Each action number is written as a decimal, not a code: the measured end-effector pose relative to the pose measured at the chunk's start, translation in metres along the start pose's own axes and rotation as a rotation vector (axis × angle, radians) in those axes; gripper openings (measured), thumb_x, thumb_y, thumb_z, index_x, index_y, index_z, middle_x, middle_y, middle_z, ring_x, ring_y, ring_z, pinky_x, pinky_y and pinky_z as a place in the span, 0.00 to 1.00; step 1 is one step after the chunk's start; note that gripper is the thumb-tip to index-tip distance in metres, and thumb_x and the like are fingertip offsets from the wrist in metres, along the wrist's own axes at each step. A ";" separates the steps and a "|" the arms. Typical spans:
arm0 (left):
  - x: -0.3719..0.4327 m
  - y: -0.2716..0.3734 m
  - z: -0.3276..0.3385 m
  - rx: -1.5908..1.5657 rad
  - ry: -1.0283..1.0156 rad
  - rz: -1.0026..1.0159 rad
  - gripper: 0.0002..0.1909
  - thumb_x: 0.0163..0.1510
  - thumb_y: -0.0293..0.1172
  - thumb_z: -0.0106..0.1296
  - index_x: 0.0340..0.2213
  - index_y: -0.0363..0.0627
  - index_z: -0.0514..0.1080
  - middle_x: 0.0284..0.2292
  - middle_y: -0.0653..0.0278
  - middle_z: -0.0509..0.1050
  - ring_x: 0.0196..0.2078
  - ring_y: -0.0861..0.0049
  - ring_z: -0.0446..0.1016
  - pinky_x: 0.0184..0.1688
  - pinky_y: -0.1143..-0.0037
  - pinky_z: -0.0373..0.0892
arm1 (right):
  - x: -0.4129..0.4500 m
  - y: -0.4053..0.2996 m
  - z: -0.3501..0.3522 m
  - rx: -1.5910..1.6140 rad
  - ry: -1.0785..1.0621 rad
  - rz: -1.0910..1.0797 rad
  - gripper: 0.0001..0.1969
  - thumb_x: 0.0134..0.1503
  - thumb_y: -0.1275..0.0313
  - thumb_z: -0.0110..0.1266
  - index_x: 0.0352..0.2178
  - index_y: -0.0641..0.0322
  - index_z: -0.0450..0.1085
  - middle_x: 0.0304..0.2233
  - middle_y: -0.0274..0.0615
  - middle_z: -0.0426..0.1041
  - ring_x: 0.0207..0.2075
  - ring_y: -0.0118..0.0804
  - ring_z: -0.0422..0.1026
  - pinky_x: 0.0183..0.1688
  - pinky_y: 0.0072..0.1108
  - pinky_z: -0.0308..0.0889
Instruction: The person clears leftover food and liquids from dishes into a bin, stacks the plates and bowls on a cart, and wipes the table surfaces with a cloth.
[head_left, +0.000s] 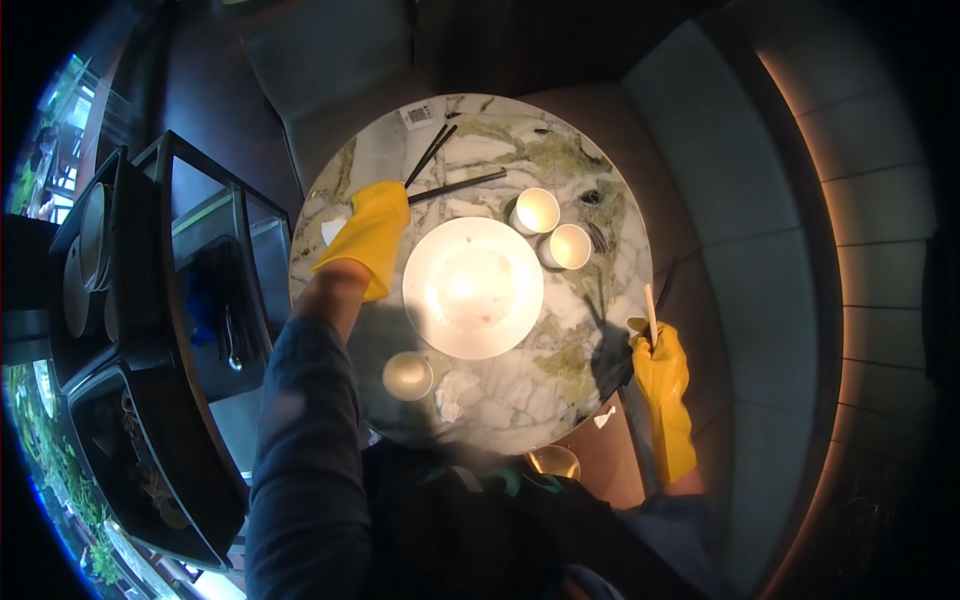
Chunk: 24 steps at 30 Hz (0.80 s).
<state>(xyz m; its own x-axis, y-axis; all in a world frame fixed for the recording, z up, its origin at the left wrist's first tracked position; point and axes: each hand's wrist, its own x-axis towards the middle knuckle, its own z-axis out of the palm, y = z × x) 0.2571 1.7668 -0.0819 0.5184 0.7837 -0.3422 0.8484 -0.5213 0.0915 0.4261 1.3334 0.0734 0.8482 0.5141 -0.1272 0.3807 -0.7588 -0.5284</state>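
Observation:
My left hand (381, 225), in a yellow rubber glove, is at the left side of the round marble table (517, 397). Black chopsticks (432, 155) stick out from beside its fingers, with another dark length (459, 186) pointing right. Its fingertips are hidden, so I cannot tell whether it grips them. Past the table's right edge, my gloved right hand (661, 364) is closed around a pale stick-like handle (651, 311); its lower end is hidden. A large white plate (472, 289) with a few food specks lies mid-table. Two white cups (537, 211) (568, 247) stand behind it to the right.
Another cup (408, 376) and a crumpled tissue (453, 394) are near me. A printed code card (418, 115) lies at the far edge. On the left, a dark cart (187, 360) carries stacked dishes (94, 247) and a scraps bin (146, 465). A curved bench (757, 300) bounds the right.

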 end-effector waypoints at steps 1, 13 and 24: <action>0.001 0.001 0.003 0.004 -0.004 0.002 0.15 0.52 0.34 0.53 0.40 0.45 0.81 0.42 0.51 0.80 0.48 0.55 0.78 0.49 0.63 0.73 | 0.001 0.011 0.002 0.009 0.021 -0.059 0.09 0.57 0.74 0.52 0.40 0.60 0.72 0.33 0.37 0.80 0.32 0.33 0.78 0.37 0.23 0.71; -0.070 -0.036 -0.053 -1.046 0.045 -0.122 0.13 0.51 0.39 0.57 0.27 0.42 0.81 0.22 0.52 0.79 0.22 0.63 0.77 0.26 0.65 0.71 | 0.018 -0.004 -0.003 0.489 -0.130 -0.050 0.12 0.62 0.77 0.49 0.45 0.63 0.74 0.33 0.36 0.78 0.21 0.18 0.67 0.23 0.11 0.61; -0.360 -0.170 0.052 -1.936 -0.035 -0.492 0.12 0.59 0.37 0.51 0.33 0.38 0.75 0.16 0.63 0.71 0.17 0.77 0.67 0.21 0.77 0.64 | -0.121 -0.274 0.258 0.489 -1.457 0.062 0.08 0.59 0.72 0.54 0.39 0.60 0.75 0.34 0.33 0.77 0.31 0.28 0.73 0.36 0.17 0.67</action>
<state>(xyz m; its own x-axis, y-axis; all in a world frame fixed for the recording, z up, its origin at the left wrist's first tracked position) -0.0790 1.5553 -0.0227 0.2660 0.7009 -0.6618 -0.1288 0.7062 0.6962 0.1240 1.5823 0.0174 -0.3378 0.6409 -0.6893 -0.0419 -0.7419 -0.6692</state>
